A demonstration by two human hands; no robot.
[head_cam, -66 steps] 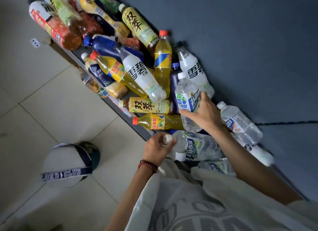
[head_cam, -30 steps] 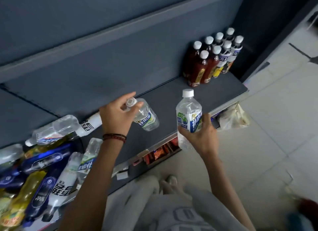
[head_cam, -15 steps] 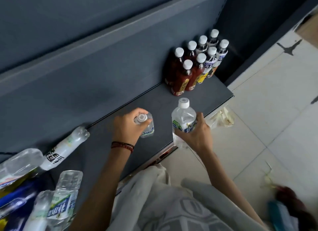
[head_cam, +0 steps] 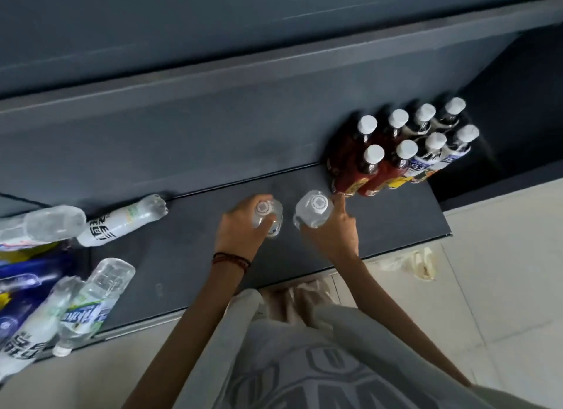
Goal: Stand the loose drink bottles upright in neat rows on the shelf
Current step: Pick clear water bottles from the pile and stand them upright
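Two clear drink bottles are held upright, caps up, over the dark shelf at mid-frame; whether their bases touch it cannot be told. The left bottle is clasped by the curled fingers of the left hand, a red bracelet being worn on that wrist. The right bottle is grasped by the right hand, its index finger stretched out, just beside the standing group of white-capped bottles ranged in two rows at the upper right. Loose bottles are seen lying at the lower left.

Pale tiled floor, grey wall
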